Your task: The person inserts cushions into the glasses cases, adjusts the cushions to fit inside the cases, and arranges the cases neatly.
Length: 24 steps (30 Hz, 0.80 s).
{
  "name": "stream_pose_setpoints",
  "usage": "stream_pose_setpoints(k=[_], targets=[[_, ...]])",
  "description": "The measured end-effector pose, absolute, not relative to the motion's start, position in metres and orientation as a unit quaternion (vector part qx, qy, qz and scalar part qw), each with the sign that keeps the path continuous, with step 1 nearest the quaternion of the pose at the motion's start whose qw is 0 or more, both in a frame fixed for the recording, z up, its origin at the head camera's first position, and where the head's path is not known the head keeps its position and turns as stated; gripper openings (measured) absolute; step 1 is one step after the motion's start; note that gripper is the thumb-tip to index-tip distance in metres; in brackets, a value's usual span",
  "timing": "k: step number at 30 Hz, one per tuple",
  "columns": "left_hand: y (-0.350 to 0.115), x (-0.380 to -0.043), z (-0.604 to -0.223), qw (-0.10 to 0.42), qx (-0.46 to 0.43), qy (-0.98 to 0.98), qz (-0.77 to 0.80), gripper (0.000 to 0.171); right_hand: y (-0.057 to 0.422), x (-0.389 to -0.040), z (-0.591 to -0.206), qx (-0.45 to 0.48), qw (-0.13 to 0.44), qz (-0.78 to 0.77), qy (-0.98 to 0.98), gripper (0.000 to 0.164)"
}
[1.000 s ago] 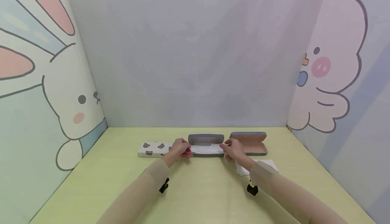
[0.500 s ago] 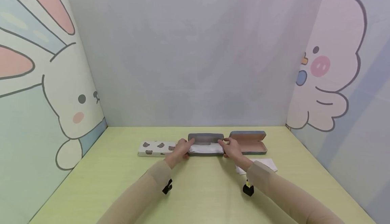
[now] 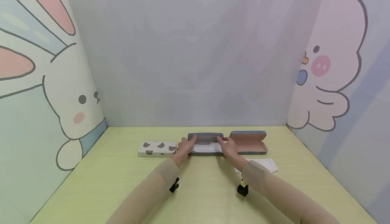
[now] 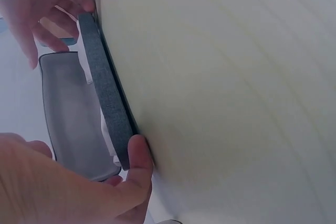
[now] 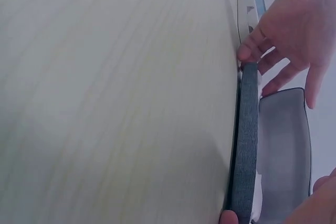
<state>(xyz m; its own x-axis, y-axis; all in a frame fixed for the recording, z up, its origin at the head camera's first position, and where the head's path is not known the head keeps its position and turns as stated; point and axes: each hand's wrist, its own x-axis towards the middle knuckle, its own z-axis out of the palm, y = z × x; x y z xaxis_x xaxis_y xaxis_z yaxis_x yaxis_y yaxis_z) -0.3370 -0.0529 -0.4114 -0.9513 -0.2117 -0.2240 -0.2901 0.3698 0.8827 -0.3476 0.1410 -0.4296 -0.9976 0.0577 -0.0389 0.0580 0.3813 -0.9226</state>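
Observation:
An open glasses case (image 3: 206, 154) with dark blue-grey fabric outside and grey lining stands on the table, its lid raised at the back. A folded white cloth (image 3: 204, 148) lies inside. My left hand (image 3: 185, 147) holds the case's left end, with the thumb up at the lid and a finger at the front corner of the base. At the other end my right hand (image 3: 229, 149) has its thumb at the lid's right edge and its fingers around the base. Both wrist views show the case's front wall (image 4: 105, 77) between the two hands.
To the left lies a white case (image 3: 156, 149) with brown bear prints. A second glasses case (image 3: 248, 142) with peach lining stands open at the right. White folded sheets (image 3: 268, 164) lie in front of it, partly behind the right forearm. A grey wall (image 3: 195, 64) rises behind the table.
Both hands have moved from the white cloth inside the case to its two ends. The thumbs have risen to the lid's edges. The lid remains raised.

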Motion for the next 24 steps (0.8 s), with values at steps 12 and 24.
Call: stream_pose_setpoints(k=[12, 24], targets=[[-0.041, -0.335, -0.415, 0.002, -0.173, 0.864, 0.473, 0.088, 0.128, -0.344, -0.43, 0.084, -0.013, -0.56, 0.824, 0.066], [-0.035, -0.337, -0.412, -0.005, -0.19, 0.84, 0.509, 0.087, 0.12, -0.348, -0.427, 0.132, -0.012, -0.561, 0.817, 0.062]])
